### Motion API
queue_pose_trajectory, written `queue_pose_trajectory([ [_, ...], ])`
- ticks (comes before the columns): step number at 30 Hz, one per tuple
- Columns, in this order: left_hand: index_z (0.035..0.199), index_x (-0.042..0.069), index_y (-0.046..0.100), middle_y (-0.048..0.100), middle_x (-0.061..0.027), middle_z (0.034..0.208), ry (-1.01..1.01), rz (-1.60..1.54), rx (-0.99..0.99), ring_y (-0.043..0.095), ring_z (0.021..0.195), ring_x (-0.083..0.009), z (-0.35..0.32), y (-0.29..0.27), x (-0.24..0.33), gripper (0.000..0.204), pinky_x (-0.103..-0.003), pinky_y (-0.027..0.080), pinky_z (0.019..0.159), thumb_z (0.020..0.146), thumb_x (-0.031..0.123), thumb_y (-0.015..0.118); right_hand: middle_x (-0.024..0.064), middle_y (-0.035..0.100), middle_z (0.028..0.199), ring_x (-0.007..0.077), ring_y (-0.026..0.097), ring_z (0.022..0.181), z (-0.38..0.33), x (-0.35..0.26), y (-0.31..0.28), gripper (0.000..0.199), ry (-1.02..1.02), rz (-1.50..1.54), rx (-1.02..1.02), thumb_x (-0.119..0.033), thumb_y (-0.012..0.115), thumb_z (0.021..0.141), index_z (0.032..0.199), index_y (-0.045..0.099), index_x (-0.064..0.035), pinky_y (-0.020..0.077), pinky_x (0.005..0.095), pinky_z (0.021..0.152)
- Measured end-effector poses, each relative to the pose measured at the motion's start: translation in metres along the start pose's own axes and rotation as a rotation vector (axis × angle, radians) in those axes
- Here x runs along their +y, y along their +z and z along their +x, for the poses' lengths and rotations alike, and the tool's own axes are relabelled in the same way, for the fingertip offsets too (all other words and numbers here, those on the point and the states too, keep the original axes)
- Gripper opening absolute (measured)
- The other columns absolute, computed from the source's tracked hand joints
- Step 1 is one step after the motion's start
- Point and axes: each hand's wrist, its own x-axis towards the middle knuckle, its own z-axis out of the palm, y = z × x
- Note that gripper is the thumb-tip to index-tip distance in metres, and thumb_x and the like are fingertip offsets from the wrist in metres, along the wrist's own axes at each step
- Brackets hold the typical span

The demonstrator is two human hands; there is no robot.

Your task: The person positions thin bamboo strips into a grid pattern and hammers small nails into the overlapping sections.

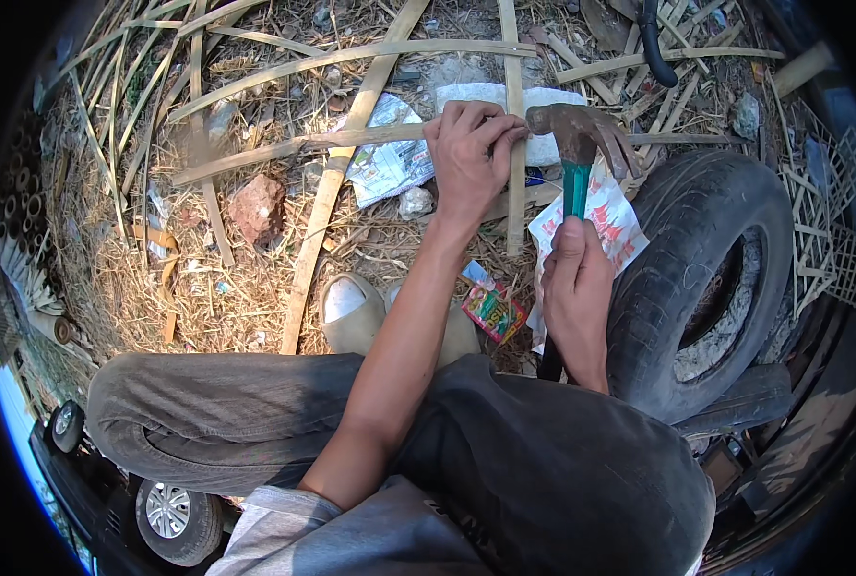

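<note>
My left hand [471, 158] is closed around a bamboo strip [370, 135] where it meets an upright bamboo strip [515, 216]. Whether its fingertips also pinch something small cannot be made out. In my right hand [578, 288] is a claw hammer [575, 187], gripped by its green and black handle. The rusty hammer head is up, with its striking face close beside my left fingers and the crossing strips. Another long bamboo strip [321, 235] slants down to the left of my left hand, passing under the held strip.
A worn tire [673, 278] lies right of my right hand. A reddish stone [257, 210] and dry straw [207, 307] are on the left. Printed paper [390, 168], a colourful packet [494, 312] and my shoe [351, 312] are near the strips. More bamboo lattice [121, 77] spreads at far left.
</note>
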Motion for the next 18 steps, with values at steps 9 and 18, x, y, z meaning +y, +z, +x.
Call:
queue_pose_trajectory([
  [9, 0.090, 0.015, 0.081, 0.071, 0.0014, 0.094, 0.005, 0.021, 0.013, 0.062, 0.097, -0.0208, -0.005, -0.001, -0.006, 0.010, -0.039, 0.038, 0.090, 0.080, 0.016, 0.082, 0.0159, 0.052, 0.057, 0.0276, 0.054, 0.048, 0.003, 0.002, 0.010, 0.040, -0.089, -0.186, 0.040, -0.031, 0.043, 0.114, 0.095, 0.053, 0.0025, 0.0385, 0.0428, 0.049],
  [18, 0.090, 0.014, 0.081, 0.071, 0.0016, 0.093, 0.002, 0.013, 0.006, 0.062, 0.097, -0.0209, -0.006, -0.005, -0.007, 0.011, -0.040, 0.038, 0.089, 0.080, 0.015, 0.082, -0.0031, 0.043, 0.066, 0.0056, 0.040, 0.056, -0.008, 0.001, 0.009, 0.044, -0.114, 0.088, 0.122, -0.038, 0.040, 0.115, 0.090, 0.051, -0.0039, 0.0316, 0.0261, 0.050],
])
